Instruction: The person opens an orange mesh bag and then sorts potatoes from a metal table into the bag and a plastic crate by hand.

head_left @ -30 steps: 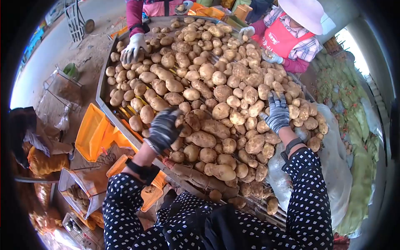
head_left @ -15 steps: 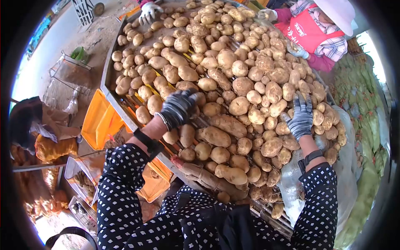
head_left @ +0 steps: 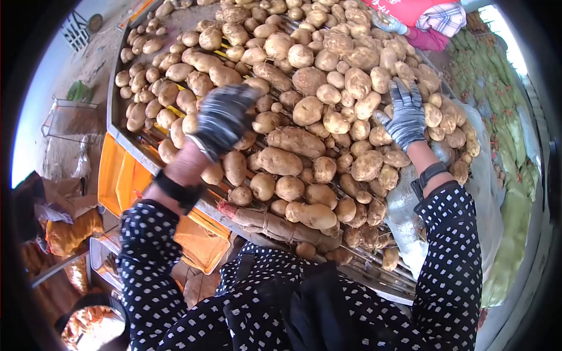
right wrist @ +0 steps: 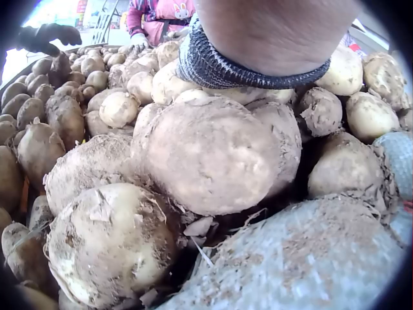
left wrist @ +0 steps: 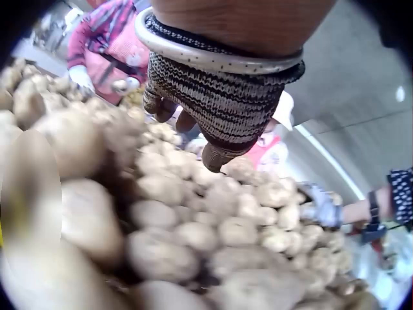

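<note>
Potatoes (head_left: pixel 293 140) cover a slatted metal table. The left hand (head_left: pixel 225 120), in a striped glove, is blurred above the potatoes near the table's left edge. In the left wrist view this hand (left wrist: pixel 206 103) hangs over the potatoes with its fingers bent loosely and no potato visible in it. The right hand (head_left: pixel 406 114), gloved alike, rests palm down on potatoes at the right, fingers extended. In the right wrist view only the cuff of the right hand (right wrist: pixel 222 64) shows, behind a large potato (right wrist: pixel 213 155); its fingers are hidden.
The metal rim (head_left: pixel 137 153) runs along the left side, with an orange crate (head_left: pixel 202 240) below it. A plastic sack (head_left: pixel 410 234) lies at the near right. Across the table another worker's gloved hand (head_left: pixel 389 22) is among potatoes. Green net sacks (head_left: pixel 497 134) lie further right.
The left hand has lifted and moved left from the potatoes it was touching. The right hand stays on the heap. The head view has shifted, and the far worker's gloved hand at the left is out of it.
</note>
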Demonstrator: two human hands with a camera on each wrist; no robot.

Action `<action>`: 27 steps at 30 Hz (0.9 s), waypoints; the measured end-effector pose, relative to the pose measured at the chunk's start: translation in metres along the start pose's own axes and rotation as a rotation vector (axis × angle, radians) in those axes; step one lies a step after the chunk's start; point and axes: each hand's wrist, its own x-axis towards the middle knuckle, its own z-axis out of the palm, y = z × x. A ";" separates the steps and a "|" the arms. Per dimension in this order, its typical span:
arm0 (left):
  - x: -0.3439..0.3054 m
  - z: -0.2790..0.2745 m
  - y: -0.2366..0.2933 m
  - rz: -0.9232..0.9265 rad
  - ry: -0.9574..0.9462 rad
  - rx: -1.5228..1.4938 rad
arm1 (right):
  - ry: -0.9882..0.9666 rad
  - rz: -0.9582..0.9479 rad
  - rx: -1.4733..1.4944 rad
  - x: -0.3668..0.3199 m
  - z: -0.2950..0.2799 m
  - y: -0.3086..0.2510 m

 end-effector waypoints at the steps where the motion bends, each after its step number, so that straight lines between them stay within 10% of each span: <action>1: 0.014 -0.007 0.037 -0.069 -0.275 -0.081 | -0.012 0.006 0.000 0.002 -0.002 -0.001; 2: 0.004 0.042 0.042 0.136 -0.154 -0.213 | 0.022 -0.010 -0.003 0.000 0.003 0.001; 5: 0.013 0.089 0.092 0.069 -0.601 -0.018 | 0.015 -0.022 -0.046 0.001 0.006 0.002; 13: 0.040 0.064 0.086 0.022 -0.839 0.038 | 0.031 -0.052 0.046 -0.001 0.005 0.005; 18: 0.025 0.079 0.077 0.014 -0.680 -0.026 | -0.013 0.011 0.034 0.002 0.006 -0.006; 21: 0.021 0.038 0.071 -0.239 -0.467 -0.434 | 0.173 -0.068 0.113 -0.003 0.008 0.003; 23: 0.000 0.049 0.066 -0.511 -0.048 -1.569 | 0.061 -0.025 0.081 -0.003 -0.010 0.000; 27: -0.014 0.014 0.064 -0.696 0.136 -2.332 | -0.032 0.049 0.099 -0.002 -0.012 -0.003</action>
